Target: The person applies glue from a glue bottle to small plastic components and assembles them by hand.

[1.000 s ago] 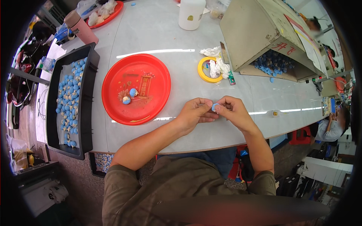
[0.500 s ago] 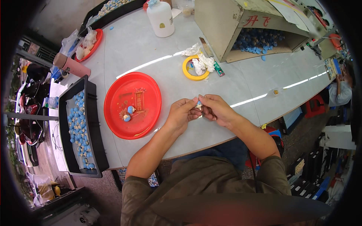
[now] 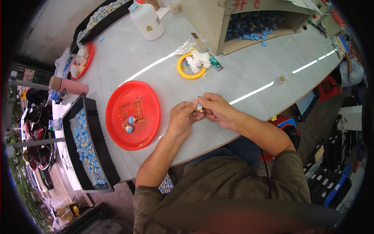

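Both hands at work over the grey table: left hand (image 3: 182,116) and right hand (image 3: 216,110) meet at the fingertips, thumbs and fingers closed on one small blue-and-cream piece (image 3: 199,106). Piece is held up between them, right of the red tray (image 3: 151,113); its detail mostly hidden by fingers, so cannot tell how complete it is. Reads as mid-work on this one. In the red tray, two similar pieces (image 3: 131,119) lie close together, apparently done. Black tray (image 3: 108,158) at the left edge holds many more blue-and-cream ones (image 3: 86,151), perhaps finished too, though that is a guess. Open-fronted box (image 3: 203,24) holds a heap of mainly blue parts (image 3: 249,28), a few spilling at its mouth; if these are stock, plenty remains.
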Available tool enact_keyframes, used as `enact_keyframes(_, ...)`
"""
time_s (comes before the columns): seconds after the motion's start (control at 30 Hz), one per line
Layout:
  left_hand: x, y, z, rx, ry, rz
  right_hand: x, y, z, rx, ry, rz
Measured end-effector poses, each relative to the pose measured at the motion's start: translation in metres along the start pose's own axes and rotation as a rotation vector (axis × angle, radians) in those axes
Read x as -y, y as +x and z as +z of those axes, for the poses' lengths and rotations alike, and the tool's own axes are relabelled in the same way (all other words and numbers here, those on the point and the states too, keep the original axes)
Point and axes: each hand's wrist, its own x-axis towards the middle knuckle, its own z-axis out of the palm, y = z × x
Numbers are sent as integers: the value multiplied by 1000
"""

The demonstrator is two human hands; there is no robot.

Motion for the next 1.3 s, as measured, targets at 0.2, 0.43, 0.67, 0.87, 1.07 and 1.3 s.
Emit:
enact_keyframes(0.2, 4, -5, -9, -3, 4, 60, -10, 9, 5, 44, -7, 29)
enact_keyframes(0.43, -8, -11, -4, -23, -13, 61, -20, 22, 11, -4, -13, -22)
enact_keyframes(0.67, 4, 3, -6, -14, 45, 127, -15, 24, 5, -59, -14, -11)
enact_keyframes(0.87, 10, 2, -3, -44, 48, 164, -21, 26, 4, -50, -3, -62)
enact_keyframes(1.07, 11, 5, -3, -35, 64, 184, -24, 31, 4, -84, -20, -86)
enact_keyframes(1.3, 9, -8, -15, -82, 63, 194, -26, 32, 22, -11, -36, -27)
